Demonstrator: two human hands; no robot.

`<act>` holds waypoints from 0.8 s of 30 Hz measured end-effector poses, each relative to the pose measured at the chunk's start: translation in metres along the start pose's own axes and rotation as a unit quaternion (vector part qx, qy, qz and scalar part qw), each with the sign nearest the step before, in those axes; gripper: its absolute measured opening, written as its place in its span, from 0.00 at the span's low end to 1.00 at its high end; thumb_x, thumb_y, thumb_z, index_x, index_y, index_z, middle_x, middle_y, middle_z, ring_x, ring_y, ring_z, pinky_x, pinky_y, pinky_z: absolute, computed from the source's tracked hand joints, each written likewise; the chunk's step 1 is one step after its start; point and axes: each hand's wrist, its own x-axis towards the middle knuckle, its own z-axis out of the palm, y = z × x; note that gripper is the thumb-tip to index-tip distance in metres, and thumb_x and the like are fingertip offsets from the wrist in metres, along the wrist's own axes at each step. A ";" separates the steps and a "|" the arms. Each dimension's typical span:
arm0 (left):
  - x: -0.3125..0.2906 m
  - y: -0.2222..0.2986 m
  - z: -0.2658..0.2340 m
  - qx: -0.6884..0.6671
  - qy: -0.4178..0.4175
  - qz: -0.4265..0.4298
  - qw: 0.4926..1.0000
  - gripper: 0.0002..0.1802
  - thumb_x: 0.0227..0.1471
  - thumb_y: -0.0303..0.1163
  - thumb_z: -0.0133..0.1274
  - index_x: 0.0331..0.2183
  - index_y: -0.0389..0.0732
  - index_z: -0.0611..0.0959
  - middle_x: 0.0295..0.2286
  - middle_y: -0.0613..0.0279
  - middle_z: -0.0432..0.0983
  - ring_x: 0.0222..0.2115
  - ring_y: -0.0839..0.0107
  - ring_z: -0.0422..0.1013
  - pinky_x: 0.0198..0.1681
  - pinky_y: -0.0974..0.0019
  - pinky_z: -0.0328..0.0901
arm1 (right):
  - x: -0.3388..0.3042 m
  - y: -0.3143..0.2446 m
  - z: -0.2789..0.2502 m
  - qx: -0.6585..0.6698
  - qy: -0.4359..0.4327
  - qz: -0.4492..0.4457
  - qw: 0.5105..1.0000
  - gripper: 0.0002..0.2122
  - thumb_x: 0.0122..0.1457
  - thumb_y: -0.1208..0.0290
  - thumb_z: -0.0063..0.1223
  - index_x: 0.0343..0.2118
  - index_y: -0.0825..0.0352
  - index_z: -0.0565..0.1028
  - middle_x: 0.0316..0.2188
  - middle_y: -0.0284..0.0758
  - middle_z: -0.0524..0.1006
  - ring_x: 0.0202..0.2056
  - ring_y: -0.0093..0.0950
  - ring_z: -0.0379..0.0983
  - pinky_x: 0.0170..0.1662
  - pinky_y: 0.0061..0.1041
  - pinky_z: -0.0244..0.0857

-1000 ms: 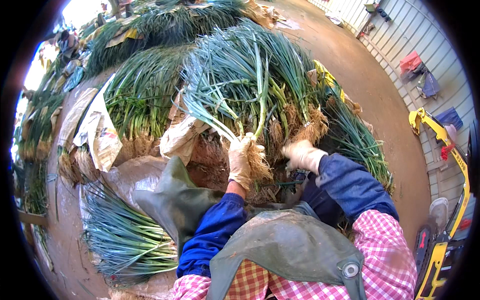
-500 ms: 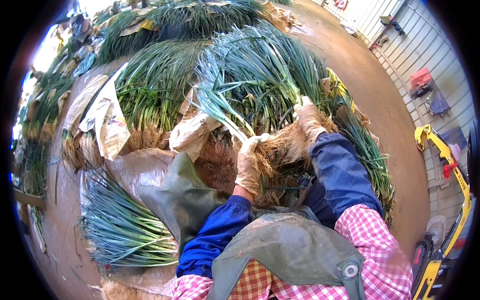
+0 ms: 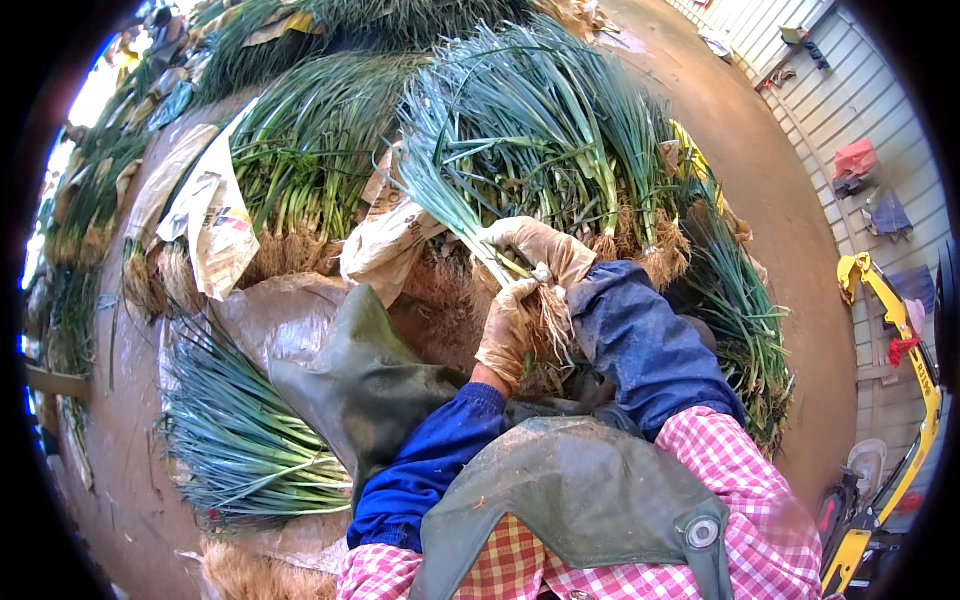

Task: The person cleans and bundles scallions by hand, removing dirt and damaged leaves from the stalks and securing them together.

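Note:
In front of me, my gloved left hand is wrapped round the lower end of a few green onions, just by their stringy roots. My right hand, also gloved, is closed across the same stalks a little higher, close against the left. The stalks slant up and left, and their leaves overlap a large heap of green onions just beyond. Parts of the fingers are hidden behind the gloves and stalks.
At lower left, a trimmed-looking pile of green onions lies on a plastic sheet. More bundles stand beyond, beside pale sacks. A yellow jointed arm is at the right, by a corrugated wall.
My right hand has moved left and down from the heap's front to the stalks at my left hand. More stalks now lie together there; my left hand has barely moved.

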 end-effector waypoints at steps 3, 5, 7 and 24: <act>0.009 0.005 -0.023 0.046 -0.005 0.074 0.996 0.09 0.54 0.26 0.48 0.38 0.35 0.77 0.30 0.61 0.76 0.31 0.68 0.73 0.37 0.66 0.69 | 0.002 -0.006 0.017 -0.185 0.093 -0.039 0.978 0.12 0.54 0.62 0.58 0.31 0.67 0.75 0.21 0.32 0.74 0.18 0.22 0.67 0.23 0.23 0.62; 0.009 0.004 -0.018 0.103 0.019 0.124 0.987 0.07 0.55 0.27 0.49 0.36 0.36 0.77 0.28 0.63 0.75 0.28 0.69 0.72 0.33 0.66 0.69 | -0.001 0.000 0.014 -0.251 0.154 -0.094 0.951 0.14 0.52 0.60 0.58 0.32 0.68 0.74 0.23 0.34 0.74 0.22 0.25 0.68 0.27 0.26 0.63; 0.014 0.001 -0.021 0.090 0.041 0.115 0.988 0.06 0.55 0.27 0.49 0.35 0.36 0.77 0.27 0.63 0.74 0.27 0.69 0.72 0.31 0.66 0.69 | -0.006 0.006 0.013 -0.271 0.179 -0.150 0.934 0.16 0.52 0.59 0.58 0.33 0.69 0.73 0.26 0.35 0.74 0.28 0.26 0.69 0.34 0.26 0.64; 0.002 0.023 -0.020 0.139 0.044 0.129 0.981 0.12 0.58 0.31 0.45 0.36 0.34 0.79 0.26 0.64 0.76 0.20 0.74 0.71 0.22 0.73 0.68 | -0.188 -0.034 -0.041 -0.102 0.199 -0.334 0.916 0.10 0.58 0.63 0.48 0.29 0.65 0.71 0.26 0.32 0.74 0.26 0.21 0.69 0.33 0.21 0.64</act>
